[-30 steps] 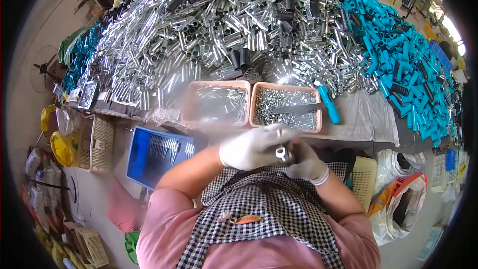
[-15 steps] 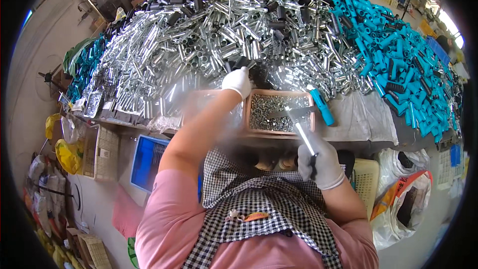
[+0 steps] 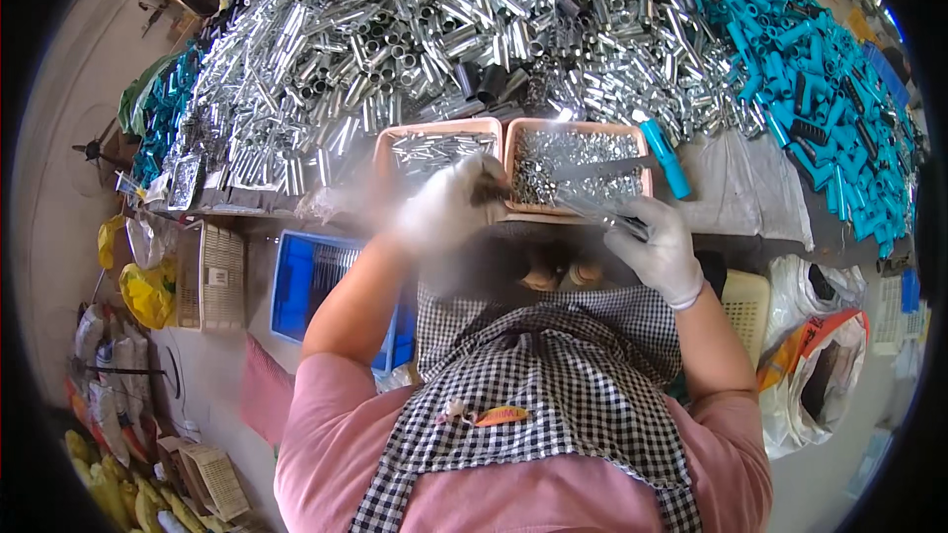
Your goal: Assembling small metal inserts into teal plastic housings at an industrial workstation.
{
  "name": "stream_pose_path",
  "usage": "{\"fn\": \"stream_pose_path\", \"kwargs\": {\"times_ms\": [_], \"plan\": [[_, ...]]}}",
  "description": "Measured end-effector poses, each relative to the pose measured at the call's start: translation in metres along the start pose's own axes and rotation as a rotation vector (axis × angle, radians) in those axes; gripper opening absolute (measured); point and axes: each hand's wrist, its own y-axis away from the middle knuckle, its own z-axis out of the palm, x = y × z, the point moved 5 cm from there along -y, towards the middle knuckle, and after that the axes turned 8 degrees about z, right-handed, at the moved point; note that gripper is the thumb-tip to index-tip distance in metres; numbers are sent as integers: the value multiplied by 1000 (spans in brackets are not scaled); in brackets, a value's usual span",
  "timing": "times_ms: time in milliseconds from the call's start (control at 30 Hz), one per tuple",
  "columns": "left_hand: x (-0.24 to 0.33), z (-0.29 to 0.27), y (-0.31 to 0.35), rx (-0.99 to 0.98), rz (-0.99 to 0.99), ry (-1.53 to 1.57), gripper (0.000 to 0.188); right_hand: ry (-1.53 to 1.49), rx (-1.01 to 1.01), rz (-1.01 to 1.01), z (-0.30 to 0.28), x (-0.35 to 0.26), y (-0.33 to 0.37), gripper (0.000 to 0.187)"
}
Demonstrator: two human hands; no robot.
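Observation:
My left hand [image 3: 446,209], white-gloved and blurred, is closed around a small dark piece [image 3: 487,186] just in front of the pink trays. Its exact kind is smeared by motion. My gloved right hand [image 3: 660,249] grips a shiny metal tube [image 3: 600,212] that points left toward the right tray [image 3: 583,209], which holds many small metal parts. Over that tray lies a flat metal strip [image 3: 602,169]. The left tray [image 3: 385,150] contains thin silver pins. A teal tube [image 3: 666,160] lies at the right tray's edge.
Behind the trays rises a large heap of silver tubes [image 3: 395,49], with black tubes [image 3: 481,82] among them. Teal tubes [image 3: 790,69] are piled at right. Below the table edge stand a blue crate [image 3: 288,286], a cream basket [image 3: 746,301] and white sacks [image 3: 815,365].
My left hand has drawn back from the heap toward me with a dark piece. My right hand has risen toward the tray, its metal tube now tilted leftward. The view has shifted.

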Motion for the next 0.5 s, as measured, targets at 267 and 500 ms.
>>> {"fn": "stream_pose_path", "kwargs": {"times_ms": [267,500], "plan": [[23,62,25,-281,353,-464,39,367,-146,-415,31,-34,9,33],[-2,71,32,-211,366,-332,33,463,-140,-416,56,-41,11,59]]}}
